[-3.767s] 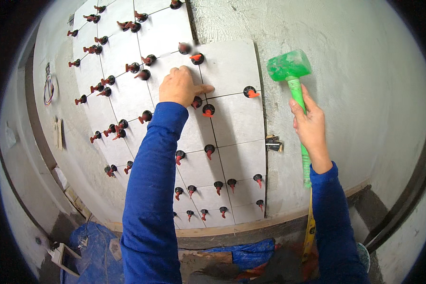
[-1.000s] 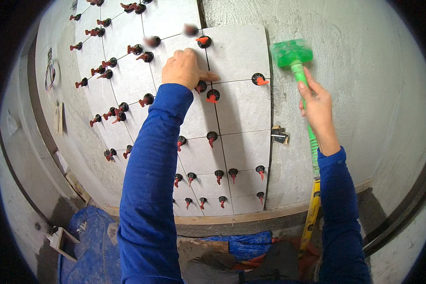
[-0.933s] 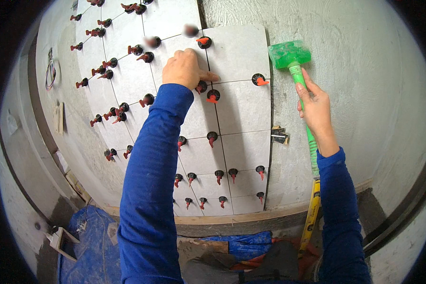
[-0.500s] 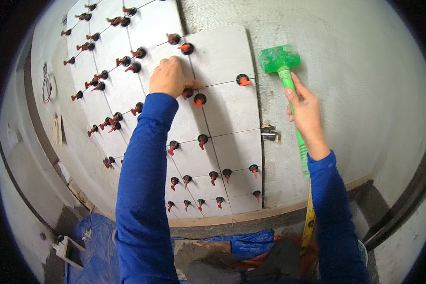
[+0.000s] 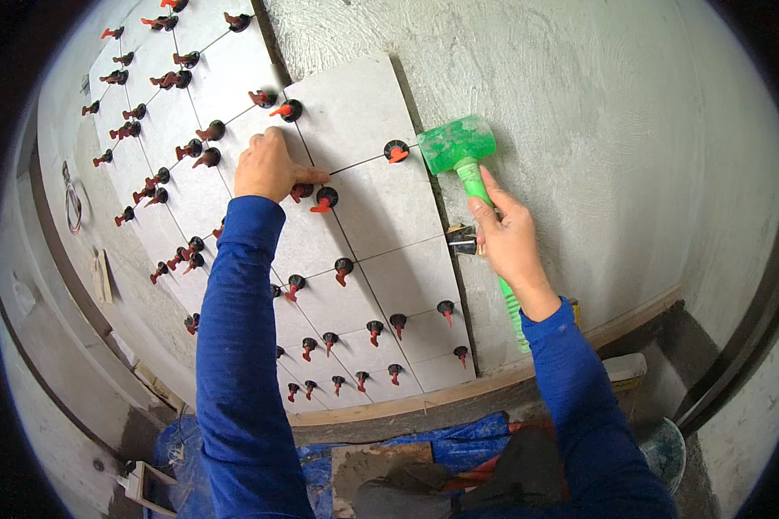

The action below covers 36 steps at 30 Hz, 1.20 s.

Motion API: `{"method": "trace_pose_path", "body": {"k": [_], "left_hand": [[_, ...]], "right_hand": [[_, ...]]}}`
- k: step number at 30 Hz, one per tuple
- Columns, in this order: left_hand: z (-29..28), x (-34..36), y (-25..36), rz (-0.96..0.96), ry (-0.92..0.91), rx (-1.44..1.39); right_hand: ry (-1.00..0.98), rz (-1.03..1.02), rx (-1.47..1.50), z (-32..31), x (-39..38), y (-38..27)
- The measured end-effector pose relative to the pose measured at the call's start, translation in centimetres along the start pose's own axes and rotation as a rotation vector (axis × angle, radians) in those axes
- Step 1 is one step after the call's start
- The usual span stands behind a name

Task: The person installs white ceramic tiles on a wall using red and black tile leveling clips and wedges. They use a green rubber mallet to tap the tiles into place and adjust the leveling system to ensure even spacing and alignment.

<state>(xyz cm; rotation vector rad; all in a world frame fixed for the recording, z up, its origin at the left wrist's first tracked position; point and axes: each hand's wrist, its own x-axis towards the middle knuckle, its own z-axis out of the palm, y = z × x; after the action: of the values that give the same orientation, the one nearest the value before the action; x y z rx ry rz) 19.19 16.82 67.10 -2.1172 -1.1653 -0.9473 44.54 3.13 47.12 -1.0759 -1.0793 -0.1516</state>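
Note:
White wall tiles (image 5: pixel 389 208) cover the wall in front of me, with black tile-leveling clips with red handles along their joints. My left hand (image 5: pixel 267 166) rests against the tiles, fingers bent and thumb stretched out to the right. Just under that thumb sits one clip (image 5: pixel 301 192), partly hidden by the hand. Below and to the right of it is another clip (image 5: pixel 324 200). My right hand (image 5: pixel 509 233) is wrapped round the handle of a green rubber mallet (image 5: pixel 457 144). The mallet's head is just right of the upper right tile's edge, near a clip (image 5: pixel 396 151) with an orange-red handle.
Bare grey wall (image 5: pixel 597 156) lies to the right of the tiles. A small black clamp-like piece (image 5: pixel 464 240) sits at the tile edge. Below are a wooden ledge (image 5: pixel 493 377), a blue tarp (image 5: pixel 472 441), a board (image 5: pixel 355 471) and a bucket (image 5: pixel 666 454).
My view has shifted, so the tiled wall and both hands sit further left. The mallet's head has come closer to the tiles' right edge. My left hand keeps its place on the tiles.

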Motion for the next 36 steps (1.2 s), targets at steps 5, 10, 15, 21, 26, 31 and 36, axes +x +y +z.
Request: {"method": "trace_pose_path", "body": {"k": [5, 10, 15, 21, 26, 31, 36], "left_hand": [[0.3, 0.0, -0.4, 0.022, 0.024, 0.003], [0.7, 0.1, -1.2, 0.084, 0.058, -0.026], [0.8, 0.2, -1.4, 0.055, 0.032, -0.091], [0.7, 0.2, -1.4, 0.047, 0.019, -0.096], [1.0, 0.2, -1.7, 0.072, 0.051, -0.072], [0.7, 0.2, -1.6, 0.041, 0.004, -0.108], [0.1, 0.0, -1.5, 0.05, 0.001, -0.08]], "right_hand": [[0.024, 0.16, 0.09, -0.8, -0.2, -0.6], [0.025, 0.137, 0.149, -0.4, -0.2, -1.5], [0.048, 0.082, 0.112, -0.5, 0.4, -1.6], [0.099, 0.073, 0.131, -1.4, 0.4, -2.7], [0.137, 0.133, 0.153, -3.5, -5.2, -0.9], [0.173, 0.234, -0.081, -6.2, -15.2, 5.7], [0.068, 0.591, -0.049, -9.8, -29.7, 13.6]]}}
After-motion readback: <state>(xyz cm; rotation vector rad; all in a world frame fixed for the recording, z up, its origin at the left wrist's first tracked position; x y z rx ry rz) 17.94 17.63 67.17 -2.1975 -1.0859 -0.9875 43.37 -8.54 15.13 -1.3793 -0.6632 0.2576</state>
